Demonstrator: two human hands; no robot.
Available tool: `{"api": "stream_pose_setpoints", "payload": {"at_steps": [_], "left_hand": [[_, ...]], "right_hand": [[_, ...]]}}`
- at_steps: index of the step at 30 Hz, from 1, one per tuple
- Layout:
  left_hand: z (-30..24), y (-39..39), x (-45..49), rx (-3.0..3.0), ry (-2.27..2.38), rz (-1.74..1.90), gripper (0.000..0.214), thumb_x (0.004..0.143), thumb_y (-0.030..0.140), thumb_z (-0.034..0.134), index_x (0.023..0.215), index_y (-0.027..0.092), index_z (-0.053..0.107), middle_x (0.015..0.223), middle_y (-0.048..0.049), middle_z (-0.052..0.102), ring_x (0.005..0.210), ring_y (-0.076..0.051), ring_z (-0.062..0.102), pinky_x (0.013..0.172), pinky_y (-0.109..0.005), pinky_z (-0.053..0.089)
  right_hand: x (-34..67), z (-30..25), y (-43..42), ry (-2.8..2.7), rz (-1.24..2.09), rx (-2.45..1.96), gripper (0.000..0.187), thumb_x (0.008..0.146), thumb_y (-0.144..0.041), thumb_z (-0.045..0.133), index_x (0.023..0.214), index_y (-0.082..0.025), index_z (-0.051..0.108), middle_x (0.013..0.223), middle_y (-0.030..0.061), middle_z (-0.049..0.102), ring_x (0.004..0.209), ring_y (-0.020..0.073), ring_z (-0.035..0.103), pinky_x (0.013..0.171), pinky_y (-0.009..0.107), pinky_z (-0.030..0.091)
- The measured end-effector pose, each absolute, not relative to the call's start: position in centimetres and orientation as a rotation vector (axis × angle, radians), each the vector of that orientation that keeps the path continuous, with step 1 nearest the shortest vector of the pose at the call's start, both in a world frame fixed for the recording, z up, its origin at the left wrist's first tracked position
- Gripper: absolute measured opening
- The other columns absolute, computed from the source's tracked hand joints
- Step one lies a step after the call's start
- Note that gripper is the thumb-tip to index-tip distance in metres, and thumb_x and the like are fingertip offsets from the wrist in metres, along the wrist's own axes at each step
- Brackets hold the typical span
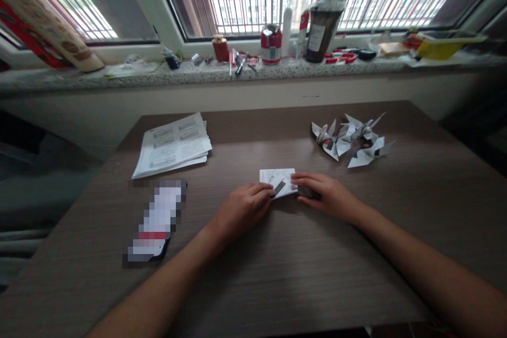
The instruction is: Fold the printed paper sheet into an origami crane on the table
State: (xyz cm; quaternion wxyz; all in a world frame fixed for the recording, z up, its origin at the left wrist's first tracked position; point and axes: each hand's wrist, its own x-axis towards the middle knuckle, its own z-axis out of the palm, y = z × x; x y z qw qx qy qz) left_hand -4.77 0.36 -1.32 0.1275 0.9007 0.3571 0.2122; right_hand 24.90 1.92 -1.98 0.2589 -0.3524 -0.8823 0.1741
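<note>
A small folded sheet of printed paper (278, 177) lies on the brown wooden table (293, 269), in front of me. My left hand (244, 206) grips its lower left edge, fingers together and partly covering the corner. At the opposite edge, my right hand (330, 194) holds the paper between its fingers and thumb. Several folded paper cranes (354, 134) made from similar printed paper sit in a cluster beyond my right hand. To the far left rests a stack of printed sheets (172, 145).
A pixelated phone (156, 222) lies left of my left forearm. Behind the table runs a stone windowsill (150, 78), holding a red can (271, 45), a dark drink cup (320, 31), a small red jar (220, 48), red-handled tools (341, 57) and a yellow container (439, 47).
</note>
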Motion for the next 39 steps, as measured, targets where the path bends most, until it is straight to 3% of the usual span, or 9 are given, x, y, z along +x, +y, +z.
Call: {"api": "stream_pose_setpoints", "payload": {"at_steps": [5, 12, 15, 23, 29, 36, 39], "left_hand": [[-1.2, 0.4, -4.9, 2.616, 0.963, 0.622, 0.025, 0.103, 0.016, 0.057, 0.124, 0.018, 0.070, 0.130, -0.0100, 0.073, 0.113, -0.026, 0.072, 0.099, -0.046, 0.061], [-1.1, 0.3, -5.2, 2.582, 0.951, 0.586, 0.030, 0.100, 0.027, 0.068, 0.129, 0.019, 0.068, 0.136, -0.0121, 0.070, 0.121, -0.028, 0.069, 0.102, -0.048, 0.059], [-1.2, 0.3, -5.3, 2.575, 0.957, 0.591, 0.032, 0.099, 0.025, 0.069, 0.130, 0.020, 0.067, 0.136, -0.0116, 0.070, 0.120, -0.028, 0.070, 0.101, -0.047, 0.060], [-0.8, 0.4, -5.2, 2.564, 1.154, 0.735, 0.017, 0.102, 0.020, 0.061, 0.113, 0.020, 0.074, 0.110, -0.0085, 0.073, 0.094, -0.023, 0.072, 0.080, -0.037, 0.061], [-0.2, 0.4, -5.4, 2.378, 1.149, 0.867, 0.016, 0.101, 0.018, 0.059, 0.107, 0.022, 0.073, 0.105, -0.0060, 0.073, 0.093, -0.019, 0.071, 0.080, -0.030, 0.057], [0.9, 0.0, -5.1, 2.124, 1.159, 1.003, 0.012, 0.101, 0.021, 0.062, 0.102, 0.020, 0.074, 0.096, -0.0037, 0.074, 0.088, -0.018, 0.071, 0.080, -0.030, 0.056], [0.9, -0.2, -4.9, 2.015, 1.203, 1.016, 0.014, 0.101, 0.025, 0.065, 0.113, 0.022, 0.072, 0.099, -0.0032, 0.076, 0.090, -0.018, 0.073, 0.084, -0.032, 0.058]], "right_hand": [[24.8, -2.4, 2.2, -2.356, 0.434, -0.951, 0.036, 0.099, -0.019, 0.063, 0.134, -0.027, 0.067, 0.142, 0.0120, 0.067, 0.129, 0.0273, 0.066, 0.105, 0.050, 0.058], [24.6, -2.0, 2.0, -2.320, 0.405, -0.934, 0.025, 0.103, -0.024, 0.059, 0.123, -0.027, 0.073, 0.130, 0.0097, 0.073, 0.123, 0.0265, 0.068, 0.103, 0.049, 0.058], [24.5, -1.6, 1.9, -2.298, 0.406, -0.934, 0.022, 0.103, -0.025, 0.060, 0.120, -0.028, 0.074, 0.125, 0.0088, 0.075, 0.120, 0.0267, 0.070, 0.101, 0.049, 0.059], [24.2, -1.4, 1.7, -2.265, 0.428, -0.929, 0.019, 0.104, -0.027, 0.060, 0.119, -0.027, 0.072, 0.121, 0.0079, 0.075, 0.115, 0.0251, 0.070, 0.098, 0.045, 0.059], [24.5, -1.1, 1.9, -2.121, 0.533, -1.026, 0.018, 0.102, -0.029, 0.062, 0.118, -0.025, 0.070, 0.120, 0.0091, 0.074, 0.113, 0.0261, 0.070, 0.099, 0.045, 0.058], [24.2, -0.4, 1.1, -1.859, 0.758, -1.203, 0.018, 0.099, -0.040, 0.066, 0.105, -0.023, 0.071, 0.090, 0.0036, 0.074, 0.080, 0.0204, 0.070, 0.071, 0.033, 0.059], [23.9, -0.1, 0.9, -1.725, 0.893, -1.220, 0.022, 0.098, -0.043, 0.068, 0.105, -0.023, 0.072, 0.084, 0.0019, 0.074, 0.073, 0.0189, 0.070, 0.066, 0.031, 0.057]]}}
